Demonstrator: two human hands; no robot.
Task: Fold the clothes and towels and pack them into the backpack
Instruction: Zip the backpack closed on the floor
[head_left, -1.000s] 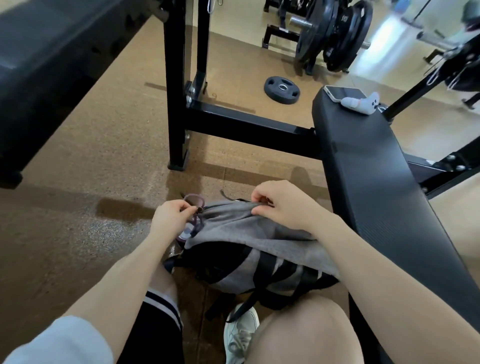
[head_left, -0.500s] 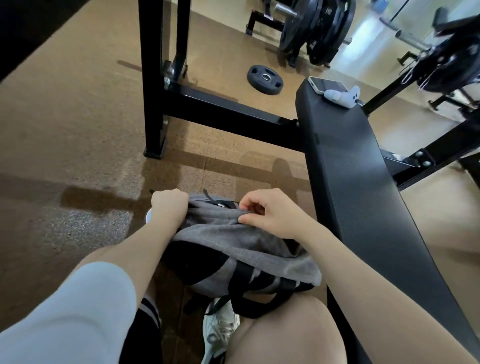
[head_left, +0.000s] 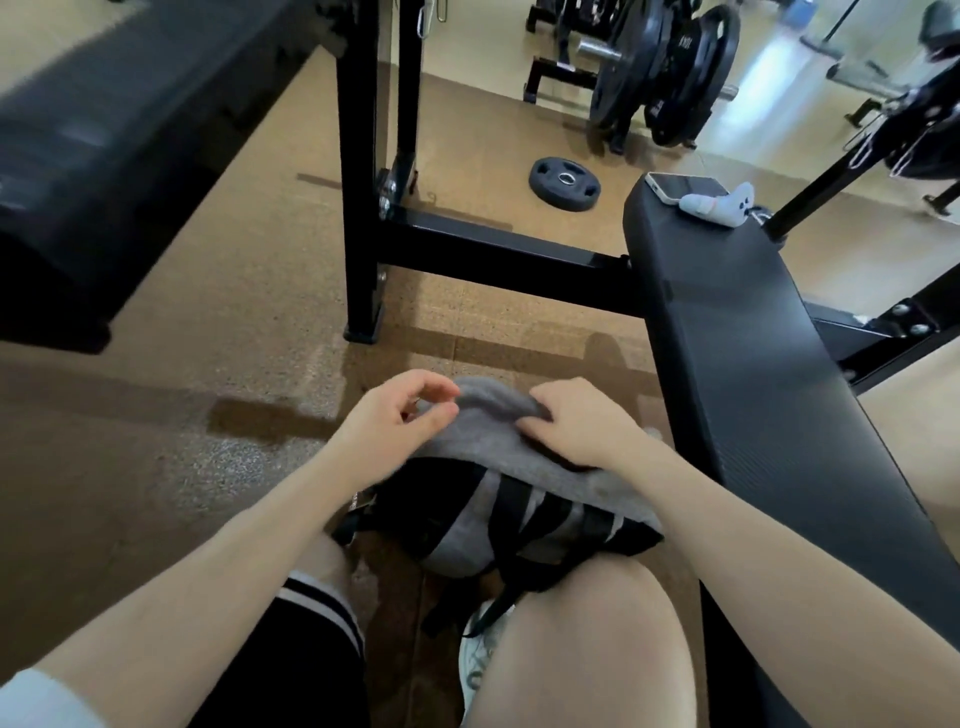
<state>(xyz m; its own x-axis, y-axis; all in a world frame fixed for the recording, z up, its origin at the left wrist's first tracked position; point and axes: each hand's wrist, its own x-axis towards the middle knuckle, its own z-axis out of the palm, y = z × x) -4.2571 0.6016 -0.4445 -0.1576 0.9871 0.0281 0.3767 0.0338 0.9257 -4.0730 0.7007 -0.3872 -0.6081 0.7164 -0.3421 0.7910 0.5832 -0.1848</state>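
A grey backpack (head_left: 498, 457) with black straps stands on the floor between my knees, its top turned away from me. My right hand (head_left: 576, 421) pinches the grey fabric at the top edge of the backpack. My left hand (head_left: 395, 421) hovers at the left end of that edge with fingers loosely curled and thumb near the fingertips; nothing shows between them. No clothes or towels are visible; the inside of the backpack is hidden.
A black padded bench (head_left: 753, 364) runs along my right, with a phone (head_left: 680, 186) and a small white object (head_left: 719, 203) at its far end. A black steel frame (head_left: 467, 249) stands ahead. A weight plate (head_left: 563, 183) lies on the floor.
My left hand has let go of the backpack's left edge and lifted slightly, fingers loosened. My right hand keeps its pinch on the top fabric. The dark opening seen earlier is now covered by grey fabric.
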